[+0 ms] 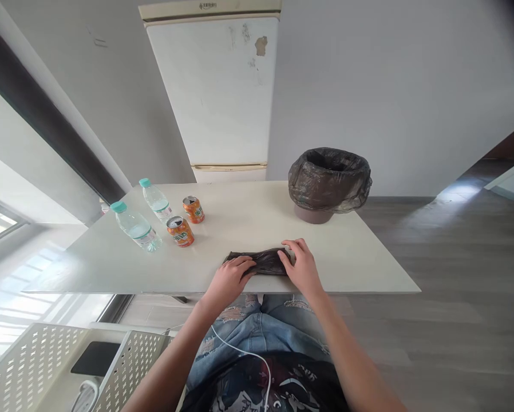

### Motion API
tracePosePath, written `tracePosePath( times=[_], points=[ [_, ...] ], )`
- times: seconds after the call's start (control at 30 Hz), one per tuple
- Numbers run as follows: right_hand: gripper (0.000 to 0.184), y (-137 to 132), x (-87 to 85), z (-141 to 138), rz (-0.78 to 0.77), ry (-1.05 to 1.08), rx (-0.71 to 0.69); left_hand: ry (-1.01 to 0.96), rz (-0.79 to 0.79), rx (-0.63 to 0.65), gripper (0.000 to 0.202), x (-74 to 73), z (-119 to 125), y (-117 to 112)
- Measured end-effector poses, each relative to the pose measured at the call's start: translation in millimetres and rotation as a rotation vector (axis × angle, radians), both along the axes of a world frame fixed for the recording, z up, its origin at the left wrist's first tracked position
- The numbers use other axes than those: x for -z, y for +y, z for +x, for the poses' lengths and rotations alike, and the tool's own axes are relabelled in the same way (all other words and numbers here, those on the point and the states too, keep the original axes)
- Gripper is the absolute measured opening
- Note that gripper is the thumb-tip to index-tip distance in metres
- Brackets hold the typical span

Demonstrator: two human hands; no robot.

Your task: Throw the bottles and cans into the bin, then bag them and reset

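Observation:
A folded dark plastic bag (266, 261) lies near the front edge of the white table (240, 229). My left hand (230, 278) rests on its left end, fingers curled over the plastic. Over the right end lies my right hand (300, 266), fingers bent and pressing down on the bag. Both hands hold the bag flat against the tabletop.
A small bin lined with a dark bag (329, 182) stands at the table's back right. Two water bottles (137, 226) (156, 200) and two orange cans (180, 230) (194, 209) sit at the left. A white fridge (216, 86) stands behind. White perforated crates (68, 366) lie at the lower left.

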State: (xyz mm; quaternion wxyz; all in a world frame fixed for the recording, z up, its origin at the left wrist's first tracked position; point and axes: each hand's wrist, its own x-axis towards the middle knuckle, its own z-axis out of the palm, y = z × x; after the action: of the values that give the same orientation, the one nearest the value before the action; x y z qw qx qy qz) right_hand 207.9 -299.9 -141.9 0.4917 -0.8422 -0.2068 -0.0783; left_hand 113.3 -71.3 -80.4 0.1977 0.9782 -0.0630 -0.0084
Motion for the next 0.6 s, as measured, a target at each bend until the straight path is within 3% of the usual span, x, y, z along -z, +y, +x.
tracePosePath(
  times=[0.1,0.2,0.3,0.37,0.43,0.53,0.6],
  points=[
    [0.024,-2.0,-4.0,-15.2,0.029,-0.311,-0.005,0.097,-0.103,-0.097,0.028,-10.8,13.3,6.5],
    [0.027,0.1,-8.2,-29.6,-0.066,-0.484,-0.112,0.149,-0.193,-0.172,0.028,-11.6,26.4,12.1],
    [0.038,7.8,-7.2,-34.9,-0.296,-0.447,-0.296,0.154,-0.277,-0.164,0.027,-3.0,37.4,21.3],
    [0.044,13.4,-1.9,-33.1,-0.413,-0.375,-0.334,0.144,-0.312,-0.163,0.028,0.8,41.8,29.1],
    [0.047,17.1,4.9,-29.7,-0.468,-0.323,-0.34,0.106,-0.292,-0.181,0.03,-1.3,41.6,34.8],
    [0.047,18.5,10.4,-27.1,-0.485,-0.299,-0.348,-0.135,-0.156,-0.224,0.027,-12.1,31.8,30.4],
    [0.047,18.7,7.5,-27.7,-0.487,-0.299,-0.345,-0.282,-0.014,-0.16,0.029,-15.7,22.3,18.3]
  ],
)
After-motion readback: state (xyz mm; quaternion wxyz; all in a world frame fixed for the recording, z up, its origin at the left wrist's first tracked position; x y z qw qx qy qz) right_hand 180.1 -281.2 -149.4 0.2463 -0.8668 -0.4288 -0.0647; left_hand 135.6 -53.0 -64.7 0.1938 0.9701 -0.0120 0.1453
